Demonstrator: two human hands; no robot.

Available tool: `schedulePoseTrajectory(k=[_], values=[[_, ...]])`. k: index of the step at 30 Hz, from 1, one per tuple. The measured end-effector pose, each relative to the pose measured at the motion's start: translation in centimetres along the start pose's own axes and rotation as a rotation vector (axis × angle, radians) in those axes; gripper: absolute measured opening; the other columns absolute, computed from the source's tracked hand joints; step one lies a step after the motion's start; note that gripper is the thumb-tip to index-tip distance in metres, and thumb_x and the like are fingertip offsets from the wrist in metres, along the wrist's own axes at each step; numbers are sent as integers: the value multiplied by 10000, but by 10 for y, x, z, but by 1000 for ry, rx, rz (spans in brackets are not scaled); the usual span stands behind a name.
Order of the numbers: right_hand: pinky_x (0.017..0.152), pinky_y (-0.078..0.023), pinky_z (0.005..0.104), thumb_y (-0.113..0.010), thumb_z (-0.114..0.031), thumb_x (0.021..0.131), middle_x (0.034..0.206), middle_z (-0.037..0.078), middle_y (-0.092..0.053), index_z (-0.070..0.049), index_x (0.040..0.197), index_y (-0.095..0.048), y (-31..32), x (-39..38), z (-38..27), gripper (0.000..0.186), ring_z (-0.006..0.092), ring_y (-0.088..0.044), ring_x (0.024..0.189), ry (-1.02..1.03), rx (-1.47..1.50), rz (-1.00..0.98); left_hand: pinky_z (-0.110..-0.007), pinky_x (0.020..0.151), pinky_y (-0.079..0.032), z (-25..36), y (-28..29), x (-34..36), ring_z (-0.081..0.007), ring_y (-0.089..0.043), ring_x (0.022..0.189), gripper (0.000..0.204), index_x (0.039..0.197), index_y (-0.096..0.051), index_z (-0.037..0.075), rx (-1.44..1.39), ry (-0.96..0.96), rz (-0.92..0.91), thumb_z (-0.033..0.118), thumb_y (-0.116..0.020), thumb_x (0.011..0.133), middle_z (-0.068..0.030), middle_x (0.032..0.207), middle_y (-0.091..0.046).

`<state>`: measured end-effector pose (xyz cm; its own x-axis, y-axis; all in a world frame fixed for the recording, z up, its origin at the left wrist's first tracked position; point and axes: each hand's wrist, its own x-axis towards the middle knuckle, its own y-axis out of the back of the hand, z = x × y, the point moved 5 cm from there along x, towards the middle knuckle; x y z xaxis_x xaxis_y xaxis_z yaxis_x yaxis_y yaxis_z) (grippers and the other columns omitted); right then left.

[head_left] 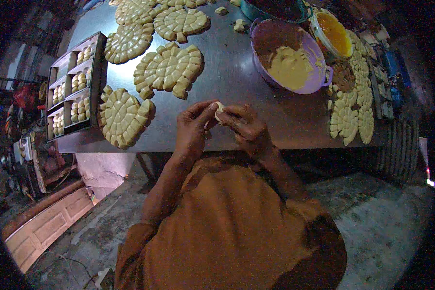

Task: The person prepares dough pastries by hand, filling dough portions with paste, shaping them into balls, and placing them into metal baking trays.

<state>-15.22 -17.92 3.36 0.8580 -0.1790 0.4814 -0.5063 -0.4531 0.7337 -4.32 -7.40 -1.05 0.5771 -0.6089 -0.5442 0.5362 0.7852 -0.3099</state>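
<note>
Both my hands meet over the front edge of a metal table (237, 82). My left hand (194, 126) and my right hand (246, 128) pinch a small pale piece of dough (219, 111) between their fingertips. A purple bowl (319, 82) holding pale yellow dough (290, 65) stands behind my right hand. Round slabs of dough cut into many small pieces (168, 68) lie behind my left hand, with another slab (123, 116) at the table's front left.
A dark tray with compartments (75, 87) holds shaped dough pieces at the left edge. An orange-filled bowl (333, 34) and more cut dough slabs (350, 121) sit at the right. Concrete floor and wooden planks (48, 222) lie below.
</note>
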Motion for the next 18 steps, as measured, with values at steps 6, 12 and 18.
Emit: schedulePoseTrajectory(k=[6,12,18], values=[[703,-527,330,-755,-66,760,968,86,-629,-82,1114,-660,-1,8,-2,367,229,-634,819,-245,49,-24,-296,786,-524,-4,2,-13,-153,-651,891,264,1072,-678,-5,252,-310,-51,210,-657,919,-62,942,-696],[744,-536,301,-771,-111,784,960,97,-676,-32,1026,-703,-12,8,14,263,181,-664,850,-541,318,-89,-301,823,-510,-3,10,-18,-140,-624,943,242,1026,-686,-4,323,-329,-176,202,-672,899,-69,990,-689],[803,-531,300,-711,-172,850,936,94,-717,-15,971,-736,-27,11,33,200,158,-671,874,-692,514,-305,-293,778,-522,13,15,-14,-154,-642,865,206,976,-679,-4,279,-358,-162,174,-697,874,-83,971,-688]])
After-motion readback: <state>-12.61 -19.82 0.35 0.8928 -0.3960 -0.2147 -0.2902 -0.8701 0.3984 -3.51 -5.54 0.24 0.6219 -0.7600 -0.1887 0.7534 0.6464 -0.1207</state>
